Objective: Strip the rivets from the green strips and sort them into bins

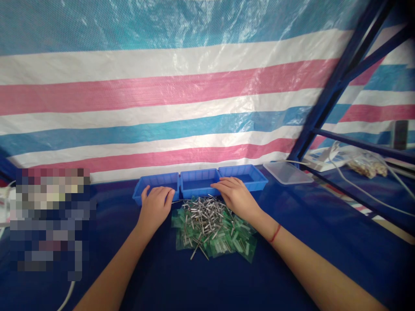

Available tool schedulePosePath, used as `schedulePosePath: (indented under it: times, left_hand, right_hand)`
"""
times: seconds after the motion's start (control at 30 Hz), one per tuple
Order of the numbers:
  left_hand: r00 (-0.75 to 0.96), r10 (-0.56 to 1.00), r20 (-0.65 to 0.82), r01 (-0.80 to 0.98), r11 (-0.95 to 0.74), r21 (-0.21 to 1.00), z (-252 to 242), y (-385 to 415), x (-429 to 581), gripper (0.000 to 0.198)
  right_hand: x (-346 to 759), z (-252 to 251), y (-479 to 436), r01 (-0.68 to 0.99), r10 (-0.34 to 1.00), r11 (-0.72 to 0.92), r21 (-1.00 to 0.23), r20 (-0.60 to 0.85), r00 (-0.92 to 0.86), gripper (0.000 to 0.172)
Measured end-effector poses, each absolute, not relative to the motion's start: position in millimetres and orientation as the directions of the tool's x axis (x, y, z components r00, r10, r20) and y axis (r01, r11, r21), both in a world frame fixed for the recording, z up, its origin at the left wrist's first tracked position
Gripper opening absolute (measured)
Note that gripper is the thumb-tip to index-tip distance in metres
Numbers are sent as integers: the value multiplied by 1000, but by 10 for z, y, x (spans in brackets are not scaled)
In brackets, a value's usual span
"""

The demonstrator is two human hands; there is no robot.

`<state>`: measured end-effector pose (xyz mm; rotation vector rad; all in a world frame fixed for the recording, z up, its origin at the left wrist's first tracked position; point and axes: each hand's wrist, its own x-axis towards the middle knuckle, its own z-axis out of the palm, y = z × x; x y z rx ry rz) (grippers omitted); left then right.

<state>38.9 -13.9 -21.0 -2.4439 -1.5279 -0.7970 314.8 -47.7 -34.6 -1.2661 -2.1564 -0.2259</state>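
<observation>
Three blue plastic bins stand side by side: a left bin, a middle bin and a right bin. My left hand is at the left bin's front wall, fingers apart and reaching over the rim; whether it touches the rim is unclear. My right hand stretches its fingers over the front corners where the middle and right bins meet, with nothing seen in it. Between my hands lies a heap of small, thin silver metal pins, on and among small green-tinted plastic packets.
A translucent plastic lid lies right of the bins on the dark blue tabletop. A blue metal frame rises at the right, with a white cable near it. A striped tarp hangs behind. The left side is blurred out.
</observation>
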Motion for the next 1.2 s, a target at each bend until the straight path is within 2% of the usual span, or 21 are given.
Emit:
schedulePosePath:
  times: [0.1, 0.2, 0.27, 0.33, 0.4, 0.47, 0.63, 0.8, 0.97, 1.13, 1.2]
  left_hand:
    - [366, 754, 545, 841, -519, 155, -90, -197, 409, 26]
    - [525, 695, 492, 712, -675, 193, 42, -391, 459, 43]
    - [658, 656, 370, 617, -751, 235, 52, -560, 503, 62]
    - [727, 619, 299, 568, -786, 245, -28, -699, 550, 94]
    - [749, 609, 261, 564, -792, 232, -171, -772, 595, 108]
    - [743, 611, 273, 570, -791, 221, -320, -784, 633, 105]
    - [660, 661, 358, 614, -749, 250, -466, -761, 691, 77]
    - [603, 701, 381, 643, -709, 289, -436, -801, 708, 47]
    - [579, 714, 393, 662, -694, 285, -443, -811, 711, 50]
    - [666, 642, 380, 629, -757, 179, -398, -828, 714, 60]
    - [692, 627, 357, 619, -770, 152, -388, -830, 715, 63]
  right_hand:
    - [3078, -259, -567, 821, 715, 532, -204, 628, -307, 30]
    - [2978, -202, -758, 748, 710, 606, -271, 607, -355, 41]
    - [2918, -225, -903, 693, 721, 654, -303, 529, -448, 61]
    - [2875, -288, -1014, 692, 741, 651, -312, 462, -488, 79]
    - [2844, -352, -1069, 717, 766, 624, -310, 425, -483, 80]
    - [2818, -391, -1076, 733, 779, 604, -314, 426, -460, 72]
    - [2777, -408, -1037, 692, 774, 611, -385, 473, -420, 51]
    - [2778, -463, -1034, 649, 804, 559, -516, 530, -271, 48]
    - [2802, -497, -1024, 646, 807, 505, -572, 578, -119, 46]
    - [2829, -460, -1035, 681, 803, 509, -526, 575, -157, 28]
    - [2826, -430, -1067, 690, 806, 526, -498, 552, -216, 33]
